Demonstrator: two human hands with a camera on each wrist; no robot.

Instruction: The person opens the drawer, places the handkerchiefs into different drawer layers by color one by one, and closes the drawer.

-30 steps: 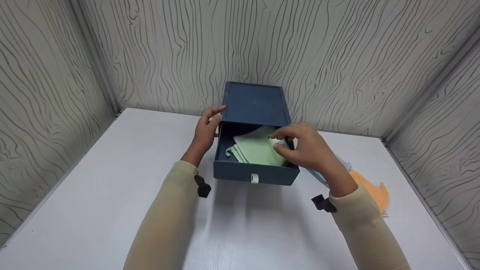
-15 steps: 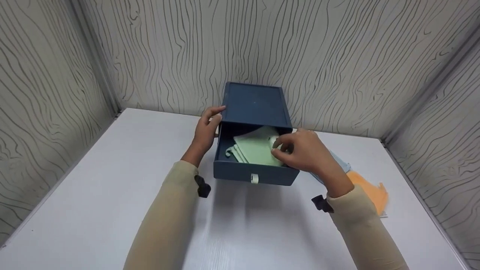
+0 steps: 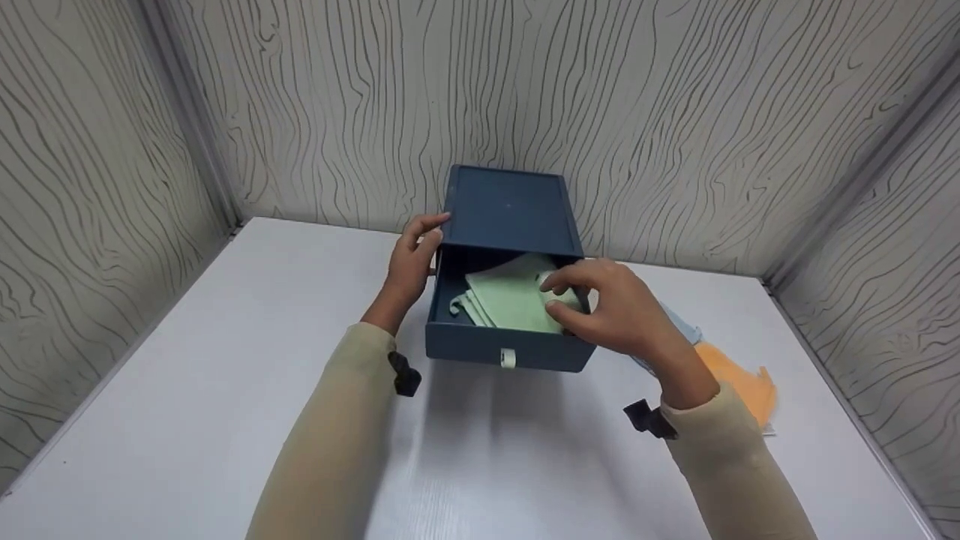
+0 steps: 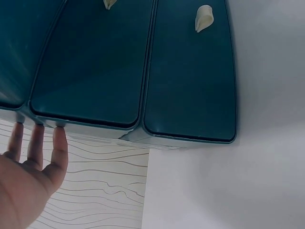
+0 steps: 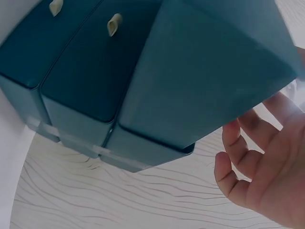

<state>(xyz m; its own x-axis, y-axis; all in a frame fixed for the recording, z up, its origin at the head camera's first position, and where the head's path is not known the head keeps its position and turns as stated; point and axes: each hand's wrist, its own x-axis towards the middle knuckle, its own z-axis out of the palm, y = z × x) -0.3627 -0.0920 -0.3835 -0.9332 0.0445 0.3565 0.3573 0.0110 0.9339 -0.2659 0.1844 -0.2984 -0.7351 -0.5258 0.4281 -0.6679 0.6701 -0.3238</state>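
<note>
A dark blue drawer unit stands against the back wall with its top drawer pulled out. Inside the drawer lies a folded light-green cloth with a pale patch near its right end. My left hand rests against the unit's left side; in the left wrist view its fingertips touch the casing. Over the drawer's right wall, my right hand has bent fingers, with thumb and forefinger apart above the cloth. Whether they touch it is unclear. The right wrist view shows the other fingers beneath the drawer's side.
Right of the unit, a light-blue cloth and an orange cloth lie on the white table, partly behind the right arm. Lower drawers with pale pull tabs are closed. Patterned panels enclose the table.
My right thumb and forefinger came together at the cloth half a second ago and have parted again. My left hand stays at the unit's side; the cloth has barely moved.
</note>
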